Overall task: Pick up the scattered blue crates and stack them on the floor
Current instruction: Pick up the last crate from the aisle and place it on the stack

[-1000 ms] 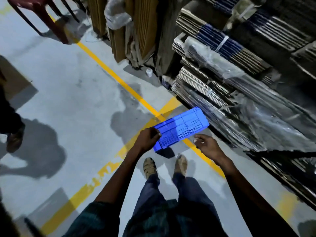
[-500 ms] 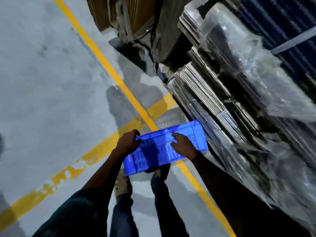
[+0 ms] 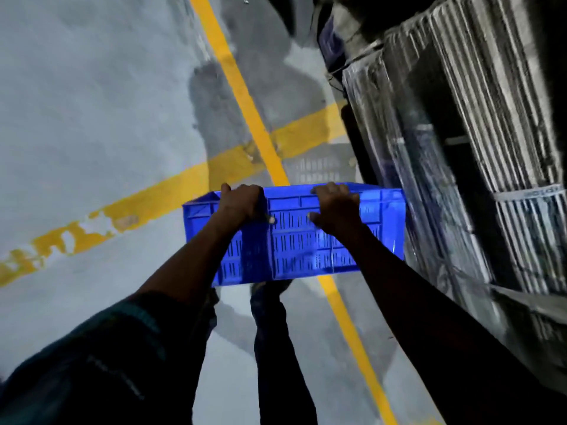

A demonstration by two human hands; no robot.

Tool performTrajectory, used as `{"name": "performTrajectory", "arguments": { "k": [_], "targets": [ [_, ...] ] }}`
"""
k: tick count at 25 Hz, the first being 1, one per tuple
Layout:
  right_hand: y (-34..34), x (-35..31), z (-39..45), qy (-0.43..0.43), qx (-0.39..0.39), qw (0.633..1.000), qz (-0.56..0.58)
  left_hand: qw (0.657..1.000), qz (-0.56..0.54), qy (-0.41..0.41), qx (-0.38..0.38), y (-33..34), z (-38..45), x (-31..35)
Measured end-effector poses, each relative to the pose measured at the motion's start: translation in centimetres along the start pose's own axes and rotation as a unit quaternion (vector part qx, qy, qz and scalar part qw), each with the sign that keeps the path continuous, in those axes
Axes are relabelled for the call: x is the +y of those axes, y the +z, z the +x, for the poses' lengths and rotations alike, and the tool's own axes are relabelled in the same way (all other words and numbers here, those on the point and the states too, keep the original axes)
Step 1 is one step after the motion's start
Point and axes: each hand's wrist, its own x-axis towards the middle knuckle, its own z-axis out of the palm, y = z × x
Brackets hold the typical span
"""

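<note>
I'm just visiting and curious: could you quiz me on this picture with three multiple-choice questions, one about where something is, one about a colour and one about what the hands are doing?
1. Where are the wrapped cardboard stacks?
A. on the right of the view
B. on the left of the view
C. inside the crate

2. What colour are the floor lines?
A. white
B. yellow
C. red

3. How is the blue crate held?
A. by the left hand alone
B. by no hand, it lies on the floor
C. by both hands on its top rim

Answers:
1 A, the stacks fill the right edge of the view.
2 B, the painted lines crossing the grey floor are yellow.
3 C, the left hand and right hand both curl over the rim.
</note>
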Motion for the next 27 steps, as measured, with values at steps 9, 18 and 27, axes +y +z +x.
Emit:
{"name": "performTrajectory", "arguments": {
  "k": [9,18,27],
  "targets": [
    [-3.5,-2.2,-9.3,-0.036,-0.064,0.996,-0.05,0.995,-0.042,0.091,-0.01,0.5,-11.8,0.7],
    [-21.8,-14.4,-21.3,-0.102,0.062,0.989,0.084,0.982,0.023,0.093,0.164,-15.2,-36.1,-4.5],
    [-29.5,-26.4,-37.9,-0.19,0.25,0.949,-0.036,0.893,-0.226,-0.068,0.383,-14.5,-60.5,-10.5]
  ]
}}
